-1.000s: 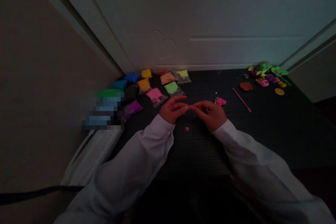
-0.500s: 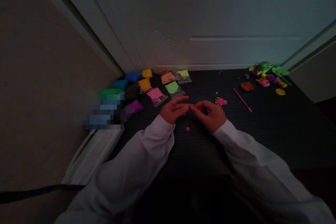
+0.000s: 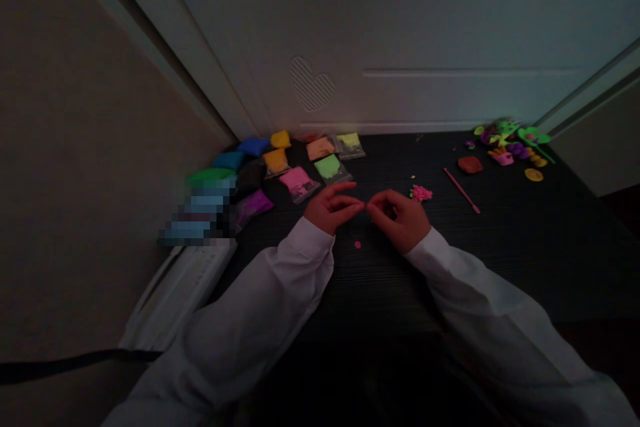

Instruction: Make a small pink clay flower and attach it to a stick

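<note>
My left hand (image 3: 331, 208) pinches thumb against forefinger, its other fingers stretched out above the dark table (image 3: 310, 300). Almost touching it, my right hand (image 3: 400, 219) is closed in a pinch as well. Whatever sits between the fingertips is too small and dim to name. Below the hands lies a small pink piece of clay (image 3: 357, 245). Just beyond my right hand is a cluster of little pink clay bits (image 3: 421, 193) with some green at its edge. Farther right rests a pink modelling stick (image 3: 462, 191).
Bags of coloured clay, such as a pink one (image 3: 297, 180) and a light green one (image 3: 329, 167), lie at the back left. A reddish-brown lump (image 3: 470, 164) and several finished clay figures (image 3: 515, 143) sit at the right. A white power strip (image 3: 187, 293) runs along the left wall.
The left thumb and forefinger have come together at their tips. A slight gap has opened between the two hands, while the right hand has hardly moved.
</note>
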A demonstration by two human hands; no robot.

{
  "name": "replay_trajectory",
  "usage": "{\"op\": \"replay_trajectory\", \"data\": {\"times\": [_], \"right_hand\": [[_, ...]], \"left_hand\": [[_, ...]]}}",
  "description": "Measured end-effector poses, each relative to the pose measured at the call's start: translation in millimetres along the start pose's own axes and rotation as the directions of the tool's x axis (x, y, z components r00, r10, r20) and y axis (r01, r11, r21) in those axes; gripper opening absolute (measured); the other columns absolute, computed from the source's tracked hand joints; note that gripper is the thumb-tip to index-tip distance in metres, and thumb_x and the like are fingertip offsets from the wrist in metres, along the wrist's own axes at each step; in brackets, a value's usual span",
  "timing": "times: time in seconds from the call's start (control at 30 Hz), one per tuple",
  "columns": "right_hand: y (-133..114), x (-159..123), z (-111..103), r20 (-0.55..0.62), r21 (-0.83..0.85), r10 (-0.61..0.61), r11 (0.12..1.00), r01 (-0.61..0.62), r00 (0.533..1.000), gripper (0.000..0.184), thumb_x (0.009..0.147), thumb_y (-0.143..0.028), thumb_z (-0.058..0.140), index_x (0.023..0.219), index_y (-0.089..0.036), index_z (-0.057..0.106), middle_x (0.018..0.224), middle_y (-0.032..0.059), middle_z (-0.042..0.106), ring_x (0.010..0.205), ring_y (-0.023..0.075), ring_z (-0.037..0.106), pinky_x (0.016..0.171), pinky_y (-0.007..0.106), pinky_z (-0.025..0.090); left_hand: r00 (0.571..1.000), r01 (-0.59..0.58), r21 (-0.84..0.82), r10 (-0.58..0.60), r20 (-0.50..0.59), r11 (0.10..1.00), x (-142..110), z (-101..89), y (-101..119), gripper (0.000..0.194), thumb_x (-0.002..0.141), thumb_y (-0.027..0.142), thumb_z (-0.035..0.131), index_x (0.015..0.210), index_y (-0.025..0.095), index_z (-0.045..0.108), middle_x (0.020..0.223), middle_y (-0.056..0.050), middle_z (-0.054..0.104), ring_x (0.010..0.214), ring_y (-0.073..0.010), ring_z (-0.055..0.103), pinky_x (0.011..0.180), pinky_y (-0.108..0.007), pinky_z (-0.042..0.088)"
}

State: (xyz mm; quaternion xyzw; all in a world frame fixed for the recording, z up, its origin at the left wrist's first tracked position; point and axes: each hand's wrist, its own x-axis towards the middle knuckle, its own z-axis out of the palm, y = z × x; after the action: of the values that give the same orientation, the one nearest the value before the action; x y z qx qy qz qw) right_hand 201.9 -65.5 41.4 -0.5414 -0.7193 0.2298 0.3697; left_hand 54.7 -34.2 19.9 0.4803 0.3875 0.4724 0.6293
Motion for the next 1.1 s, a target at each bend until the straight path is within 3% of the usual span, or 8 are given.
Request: {"op": "replay_trajectory", "data": {"times": [0.33,0.7,0.9,1.1], "right_hand": [[1,-1,0,-0.010,0.021,-0.015,1.000,0.015,1.000,0.013,0.074,-0.027,0.045,0.078,-0.018,0.053,0.059,-0.0019,0.052,0.052,0.0095,0.046,0.050,0.021,0.035],[4,0,2,-0.002,0.016,0.008,1.000,-0.008,1.000,0.027,0.071,-0.041,0.050,0.085,-0.018,0.053,0.056,-0.0035,0.048,0.048,0.0082,0.043,0.047,0.021,0.034],[11,2,2,-0.009,0.007,0.017,1.000,-0.017,1.000,0.028,0.072,-0.041,0.048,0.087,-0.019,0.056,0.057,-0.0025,0.051,0.051,0.0093,0.046,0.051,0.023,0.035],[13,5,0,0.068,-0.005,-0.059,0.998,0.059,0.996,0.024,0.076,-0.036,0.046,0.088,-0.020,0.060,0.074,0.0007,0.059,0.060,0.0104,0.050,0.058,0.024,0.038]], "left_hand": [[1.000,-0.023,0.031,0.023,0.005,0.999,0,-1.4,4,0.042,0.052,0.015,0.067,0.091,0.016,0.051,0.061,0.002,0.063,0.060,-0.0109,0.059,0.059,-0.022,0.045],[0.998,0.007,-0.029,-0.005,0.057,1.000,-2,-0.5,2,0.044,0.055,0.013,0.065,0.097,0.017,0.051,0.066,0.001,0.065,0.065,-0.0102,0.059,0.066,-0.022,0.043],[0.991,0.058,-0.079,-0.048,0.129,0.995,0,-5.1,2,0.042,0.059,0.017,0.063,0.098,0.017,0.051,0.069,-0.001,0.066,0.053,-0.0070,0.054,0.054,-0.020,0.041],[0.986,0.102,-0.150,-0.080,0.147,0.983,3,-5.3,2,0.040,0.055,0.019,0.065,0.093,0.016,0.053,0.065,0.000,0.065,0.049,-0.0060,0.051,0.047,-0.018,0.037]]}}
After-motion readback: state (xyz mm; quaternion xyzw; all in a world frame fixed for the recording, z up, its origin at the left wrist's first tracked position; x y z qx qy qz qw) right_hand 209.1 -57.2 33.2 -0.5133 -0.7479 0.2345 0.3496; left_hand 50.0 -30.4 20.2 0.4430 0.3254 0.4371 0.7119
